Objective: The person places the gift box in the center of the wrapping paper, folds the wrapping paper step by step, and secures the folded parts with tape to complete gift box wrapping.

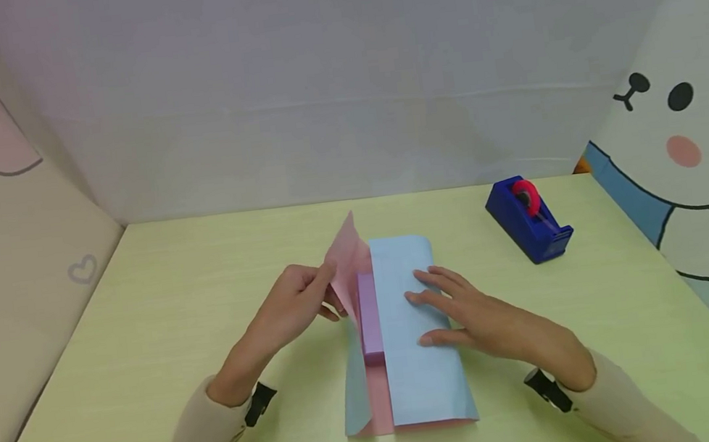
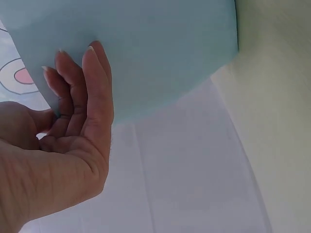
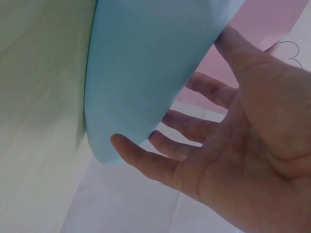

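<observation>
A sheet of paper (image 1: 416, 374), light blue outside and pink inside, lies around a purple box (image 1: 370, 318) in the middle of the table. Its right flap is folded over the box, covering much of it. The left flap (image 1: 346, 251) stands raised, pink side showing. My left hand (image 1: 295, 304) pinches that flap near its edge between thumb and fingers; in the left wrist view the blue outer side (image 2: 160, 58) faces the fingers. My right hand (image 1: 479, 312) rests on the folded right flap with spread fingertips (image 3: 121, 143).
A blue tape dispenser (image 1: 525, 223) with a red-cored roll stands at the back right of the pale yellow table (image 1: 204, 282). A white sheet (image 1: 341, 106) hangs behind the table. Printed panels (image 1: 708, 159) flank both sides.
</observation>
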Action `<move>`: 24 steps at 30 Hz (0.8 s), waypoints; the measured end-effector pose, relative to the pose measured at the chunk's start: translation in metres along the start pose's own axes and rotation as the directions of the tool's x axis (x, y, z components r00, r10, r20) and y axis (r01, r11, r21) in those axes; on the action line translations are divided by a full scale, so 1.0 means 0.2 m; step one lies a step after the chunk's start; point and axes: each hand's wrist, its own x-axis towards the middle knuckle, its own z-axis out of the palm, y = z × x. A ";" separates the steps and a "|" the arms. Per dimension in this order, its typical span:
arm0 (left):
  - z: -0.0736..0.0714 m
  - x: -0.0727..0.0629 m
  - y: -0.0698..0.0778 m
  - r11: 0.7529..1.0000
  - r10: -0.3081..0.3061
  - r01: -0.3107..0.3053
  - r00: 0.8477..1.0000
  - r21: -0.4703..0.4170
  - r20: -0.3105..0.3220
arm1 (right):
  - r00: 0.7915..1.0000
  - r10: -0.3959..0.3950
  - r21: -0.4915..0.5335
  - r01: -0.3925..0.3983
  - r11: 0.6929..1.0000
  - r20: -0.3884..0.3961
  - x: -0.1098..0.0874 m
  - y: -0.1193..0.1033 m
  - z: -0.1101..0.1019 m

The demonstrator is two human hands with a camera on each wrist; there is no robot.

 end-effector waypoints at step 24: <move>0.23 0.10 -0.01 0.988 0.125 -0.128 0.991 0.082 0.045 | 0.996 -0.084 -0.027 0.084 0.996 -0.023 -0.01 0.01 -0.01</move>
